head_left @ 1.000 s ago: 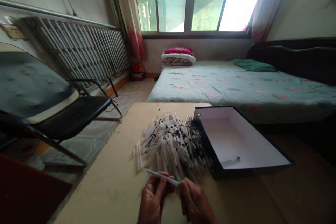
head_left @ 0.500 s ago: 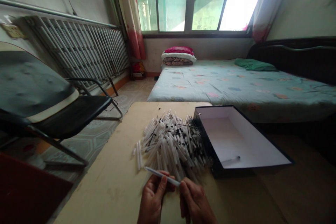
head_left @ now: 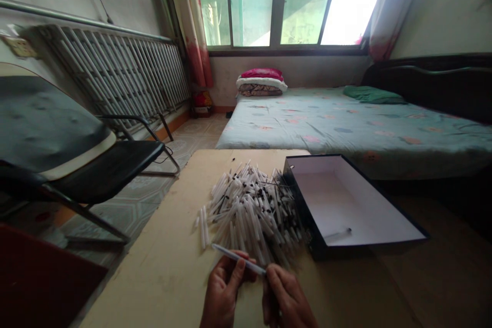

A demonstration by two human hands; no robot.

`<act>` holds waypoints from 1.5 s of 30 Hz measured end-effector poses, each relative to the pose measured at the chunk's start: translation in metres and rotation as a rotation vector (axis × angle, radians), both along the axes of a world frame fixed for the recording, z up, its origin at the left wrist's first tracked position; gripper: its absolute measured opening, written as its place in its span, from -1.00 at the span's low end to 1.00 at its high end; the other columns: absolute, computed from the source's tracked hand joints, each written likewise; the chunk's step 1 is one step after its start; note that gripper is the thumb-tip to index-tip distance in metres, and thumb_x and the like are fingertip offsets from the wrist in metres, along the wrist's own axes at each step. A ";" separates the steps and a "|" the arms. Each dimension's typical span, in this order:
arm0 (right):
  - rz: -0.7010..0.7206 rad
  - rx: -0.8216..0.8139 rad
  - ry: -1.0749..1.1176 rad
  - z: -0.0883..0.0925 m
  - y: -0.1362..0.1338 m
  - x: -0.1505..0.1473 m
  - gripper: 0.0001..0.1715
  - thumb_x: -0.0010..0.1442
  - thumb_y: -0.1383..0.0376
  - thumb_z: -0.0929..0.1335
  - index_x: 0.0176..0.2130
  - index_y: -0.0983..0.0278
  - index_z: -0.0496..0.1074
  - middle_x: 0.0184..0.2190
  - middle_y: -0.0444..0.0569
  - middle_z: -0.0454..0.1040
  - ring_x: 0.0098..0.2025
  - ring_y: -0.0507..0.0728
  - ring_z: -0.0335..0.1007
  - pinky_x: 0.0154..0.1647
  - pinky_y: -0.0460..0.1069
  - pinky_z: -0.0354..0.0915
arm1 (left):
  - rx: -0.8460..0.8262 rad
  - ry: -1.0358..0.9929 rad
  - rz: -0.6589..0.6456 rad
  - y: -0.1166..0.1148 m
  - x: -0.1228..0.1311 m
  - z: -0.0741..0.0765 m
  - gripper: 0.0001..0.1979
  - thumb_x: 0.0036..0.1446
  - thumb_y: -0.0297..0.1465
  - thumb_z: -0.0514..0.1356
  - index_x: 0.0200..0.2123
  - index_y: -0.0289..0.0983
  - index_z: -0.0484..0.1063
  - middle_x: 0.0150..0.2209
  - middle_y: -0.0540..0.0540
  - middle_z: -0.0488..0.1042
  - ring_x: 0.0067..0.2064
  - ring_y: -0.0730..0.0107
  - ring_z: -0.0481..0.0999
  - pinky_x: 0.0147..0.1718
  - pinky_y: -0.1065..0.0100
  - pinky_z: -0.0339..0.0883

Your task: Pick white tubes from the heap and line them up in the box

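Both hands are low at the front edge of the wooden table. My left hand is closed around a white pen tube, which sticks out up and to the left. My right hand is closed in a pinch at the tube's right end. Just beyond the hands lies a large heap of white pen tubes with black ends. To the right of the heap stands an open dark box with a white inside, and one finished pen lies in it.
A black folding chair stands left of the table. Behind it a white radiator runs along the wall. A bed with a light blue sheet lies beyond the table, under the window.
The right hand has shifted slightly at the tube's right end. Otherwise nothing has visibly moved.
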State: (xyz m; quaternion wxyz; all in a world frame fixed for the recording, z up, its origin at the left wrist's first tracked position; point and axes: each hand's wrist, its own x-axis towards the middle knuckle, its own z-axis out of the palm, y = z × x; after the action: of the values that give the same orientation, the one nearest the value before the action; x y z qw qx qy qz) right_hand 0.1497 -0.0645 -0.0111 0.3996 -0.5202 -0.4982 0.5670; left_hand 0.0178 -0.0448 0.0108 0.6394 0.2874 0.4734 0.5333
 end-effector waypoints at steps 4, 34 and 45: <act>-0.050 0.167 -0.138 -0.001 -0.001 0.002 -0.47 0.24 -0.11 0.09 -0.37 0.26 0.23 -0.70 -0.21 0.27 -0.76 -0.08 0.07 -0.78 -0.21 -0.05 | -0.012 -0.007 0.026 0.000 0.000 0.001 -0.73 -0.10 -0.27 0.33 -0.34 -0.32 0.44 -0.44 -0.11 0.57 -0.40 0.32 0.52 -0.33 0.32 0.37; -0.182 0.205 -0.109 -0.018 -0.010 -0.008 -0.42 0.15 -0.16 0.16 -0.35 0.27 0.35 -0.52 0.00 0.46 -0.50 0.06 0.41 -0.48 -0.11 0.32 | 0.078 0.129 -0.162 -0.004 -0.005 0.000 -0.77 -0.10 -0.27 0.32 -0.40 -0.31 0.49 -0.46 -0.11 0.54 -0.43 0.33 0.47 -0.37 0.33 0.33; -0.475 0.168 -0.072 -0.013 -0.015 0.038 -0.47 0.17 -0.09 0.20 -0.20 0.29 0.37 -0.66 -0.20 0.26 -0.72 -0.04 0.12 -0.70 -0.15 0.12 | 0.746 0.935 -0.432 -0.007 0.030 -0.020 -0.85 0.06 -0.49 0.15 -0.29 -0.22 0.47 -0.37 -0.14 0.50 -0.36 0.31 0.48 -0.41 0.38 0.30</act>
State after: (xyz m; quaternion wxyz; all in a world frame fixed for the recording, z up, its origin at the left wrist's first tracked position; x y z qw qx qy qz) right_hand 0.1878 -0.0798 -0.0240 0.5454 -0.6075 -0.4211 0.3951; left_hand 0.0475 -0.0519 -0.0088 0.3152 0.7824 0.4162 0.3394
